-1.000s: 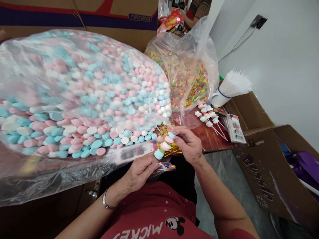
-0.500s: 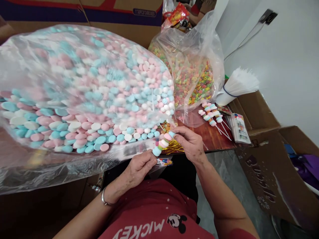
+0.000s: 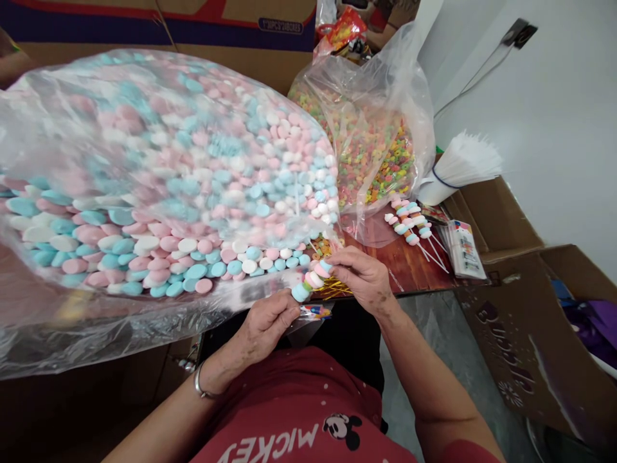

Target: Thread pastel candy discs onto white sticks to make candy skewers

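Observation:
A candy skewer (image 3: 314,280) of pink, white, blue and green sweets slants between my two hands. At its lower, blue end my left hand (image 3: 270,321) is closed, gripping the stick, which the fingers hide. My right hand (image 3: 364,280) pinches the blue piece at the upper end. Just below the skewer is a small printed plastic packet (image 3: 315,312), close to my left fingers. Gold twist ties (image 3: 332,289) lie on the table behind the skewer, beside a few ring-shaped gummies (image 3: 329,247).
A big clear bag of marshmallows (image 3: 193,186) fills the left. Behind stands a bag of gummy rings (image 3: 371,148). Finished skewers (image 3: 409,220), printed packets (image 3: 463,251) and a bundle of white sticks (image 3: 460,164) are at right, near an open cardboard box (image 3: 511,328). Someone's arm (image 3: 12,61) shows far left.
Both hands stay on the skewer, which has shifted slightly left. My right fingers have moved a little down and left at its upper end.

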A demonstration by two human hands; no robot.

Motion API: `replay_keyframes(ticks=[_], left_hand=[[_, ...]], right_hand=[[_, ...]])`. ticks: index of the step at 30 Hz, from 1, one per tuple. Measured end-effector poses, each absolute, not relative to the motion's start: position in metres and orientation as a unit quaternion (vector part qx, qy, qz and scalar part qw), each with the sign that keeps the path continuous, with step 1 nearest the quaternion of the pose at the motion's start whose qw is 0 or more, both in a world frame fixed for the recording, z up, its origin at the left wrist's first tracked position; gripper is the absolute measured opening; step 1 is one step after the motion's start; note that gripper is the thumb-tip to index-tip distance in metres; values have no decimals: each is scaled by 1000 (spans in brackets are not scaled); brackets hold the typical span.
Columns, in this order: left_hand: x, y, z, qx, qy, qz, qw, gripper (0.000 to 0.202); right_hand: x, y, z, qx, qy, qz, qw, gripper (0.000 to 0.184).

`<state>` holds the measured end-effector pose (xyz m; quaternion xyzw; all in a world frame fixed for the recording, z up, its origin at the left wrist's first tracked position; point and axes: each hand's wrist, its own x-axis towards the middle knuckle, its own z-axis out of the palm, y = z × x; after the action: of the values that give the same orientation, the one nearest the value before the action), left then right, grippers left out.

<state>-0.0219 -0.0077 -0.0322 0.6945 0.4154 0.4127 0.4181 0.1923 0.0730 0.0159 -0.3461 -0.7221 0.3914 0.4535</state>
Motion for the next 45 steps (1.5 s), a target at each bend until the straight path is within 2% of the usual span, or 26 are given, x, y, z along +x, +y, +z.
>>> replay_keyframes(ticks=[7, 11, 16, 21, 26, 29, 32, 35, 38, 41, 43, 45], left_hand=[[-16, -1, -36, 678, 418, 467, 384, 25], [-15, 3, -34, 672, 422, 469, 388, 26], [-12, 6, -32, 649, 422, 479, 414, 32], [-1, 8, -25, 552, 431, 503, 507, 36], [3, 12, -12, 478, 433, 535, 546, 38], [2, 8, -7, 515, 430, 502, 546, 37], [0, 3, -4, 547, 417, 462, 560, 38], [0, 0, -2, 548, 412, 471, 555, 38], [1, 3, -2, 530, 438, 536, 490, 36], [2, 8, -1, 515, 469, 571, 435, 35], [6, 10, -1, 517, 475, 564, 435, 35], [10, 11, 0, 522, 468, 545, 460, 35]], right_hand=[[178, 70, 4, -334, -727, 302, 519, 17], [174, 75, -3, -333, -728, 286, 527, 17], [173, 79, -1, -357, -727, 305, 500, 19], [169, 70, 4, -400, -623, 395, 544, 43], [159, 47, -2, -427, -652, 419, 466, 23], [157, 41, -2, -381, -674, 446, 449, 25], [159, 40, -3, -342, -651, 536, 415, 27], [160, 35, -7, -333, -600, 604, 405, 30], [156, 26, -7, -372, -577, 569, 452, 36], [148, 16, -3, -389, -604, 542, 436, 25], [142, 13, -1, -393, -621, 539, 411, 19], [138, 14, -2, -402, -620, 535, 411, 27]])
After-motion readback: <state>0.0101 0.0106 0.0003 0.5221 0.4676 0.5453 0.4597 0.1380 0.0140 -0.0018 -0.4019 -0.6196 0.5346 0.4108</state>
